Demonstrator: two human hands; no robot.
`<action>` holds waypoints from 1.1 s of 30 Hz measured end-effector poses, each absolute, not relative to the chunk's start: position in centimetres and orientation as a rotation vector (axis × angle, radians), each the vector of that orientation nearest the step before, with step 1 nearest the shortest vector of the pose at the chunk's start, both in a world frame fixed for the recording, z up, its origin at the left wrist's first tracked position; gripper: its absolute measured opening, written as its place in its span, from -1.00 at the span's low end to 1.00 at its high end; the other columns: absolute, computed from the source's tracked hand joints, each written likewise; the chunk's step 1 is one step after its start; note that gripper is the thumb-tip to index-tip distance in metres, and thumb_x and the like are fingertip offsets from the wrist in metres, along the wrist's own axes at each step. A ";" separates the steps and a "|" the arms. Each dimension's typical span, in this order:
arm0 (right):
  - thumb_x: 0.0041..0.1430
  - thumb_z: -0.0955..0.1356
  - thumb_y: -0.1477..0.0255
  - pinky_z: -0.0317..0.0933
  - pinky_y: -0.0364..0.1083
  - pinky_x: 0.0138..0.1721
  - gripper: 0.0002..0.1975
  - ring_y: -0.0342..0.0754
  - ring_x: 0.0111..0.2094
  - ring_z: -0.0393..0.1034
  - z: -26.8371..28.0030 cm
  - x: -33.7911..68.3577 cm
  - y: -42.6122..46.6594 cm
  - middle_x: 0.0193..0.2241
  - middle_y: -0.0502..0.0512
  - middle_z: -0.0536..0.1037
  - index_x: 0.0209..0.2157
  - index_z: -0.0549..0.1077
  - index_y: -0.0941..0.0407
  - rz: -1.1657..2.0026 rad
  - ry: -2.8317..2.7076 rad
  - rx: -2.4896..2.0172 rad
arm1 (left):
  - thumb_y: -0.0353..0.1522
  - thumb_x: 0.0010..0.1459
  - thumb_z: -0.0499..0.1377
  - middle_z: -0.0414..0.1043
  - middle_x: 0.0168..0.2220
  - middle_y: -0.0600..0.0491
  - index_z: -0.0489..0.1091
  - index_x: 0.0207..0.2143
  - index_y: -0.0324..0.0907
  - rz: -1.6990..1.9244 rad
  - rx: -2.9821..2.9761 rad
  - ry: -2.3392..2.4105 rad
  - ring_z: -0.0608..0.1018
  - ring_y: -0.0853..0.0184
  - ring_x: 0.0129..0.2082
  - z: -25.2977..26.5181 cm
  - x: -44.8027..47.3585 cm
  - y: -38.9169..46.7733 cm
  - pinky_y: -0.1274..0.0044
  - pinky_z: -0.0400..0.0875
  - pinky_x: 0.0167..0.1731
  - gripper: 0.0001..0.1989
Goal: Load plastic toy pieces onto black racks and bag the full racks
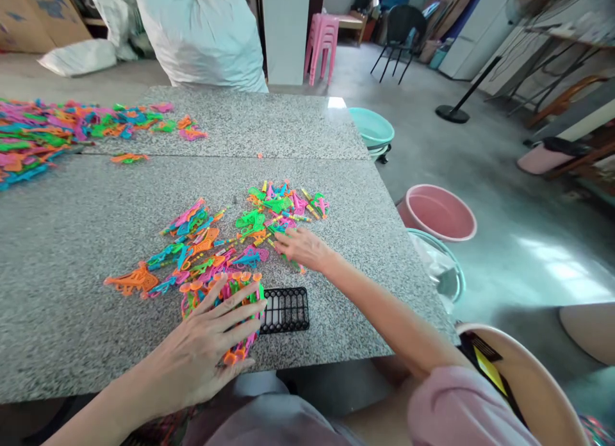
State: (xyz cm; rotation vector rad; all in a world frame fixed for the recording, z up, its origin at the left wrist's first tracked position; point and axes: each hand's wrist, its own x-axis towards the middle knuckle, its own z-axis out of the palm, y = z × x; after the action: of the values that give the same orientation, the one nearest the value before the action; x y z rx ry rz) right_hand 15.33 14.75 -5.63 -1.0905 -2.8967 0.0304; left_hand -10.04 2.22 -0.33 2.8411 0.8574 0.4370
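Resting over plastic pieces (191, 298), left hand (211, 334), fingers spread; black rack (286, 309) beside fingertips. Right hand (307, 248): fingertips at mixed pile (278, 205), cannot tell whether pinching.

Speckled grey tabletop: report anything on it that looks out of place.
One small orange plastic bit lies alone at the tabletop's seam, and an orange-and-green plastic clump sits apart from the large multicoloured plastic pile. Both look like strays, since most similar pieces lie heaped together.
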 end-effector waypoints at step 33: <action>-0.01 0.32 0.56 0.29 -0.14 -0.37 -0.81 -0.11 -0.43 0.37 -10.2 9.5 -1.7 -0.44 -0.05 0.43 -0.36 0.24 0.05 1.163 -1.533 -1.347 | -0.38 0.30 0.16 0.46 0.16 0.08 0.45 0.00 -0.12 0.446 2.745 0.898 0.23 0.19 0.35 -0.4 -9.5 2.1 0.14 -0.30 0.42 -0.77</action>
State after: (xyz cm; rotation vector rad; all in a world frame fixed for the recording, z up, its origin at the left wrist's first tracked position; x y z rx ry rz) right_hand 9.52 -1.73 -10.22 -1.3473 -1.5333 1.1626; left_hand -9.49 2.09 -0.35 2.7450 0.8976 0.4461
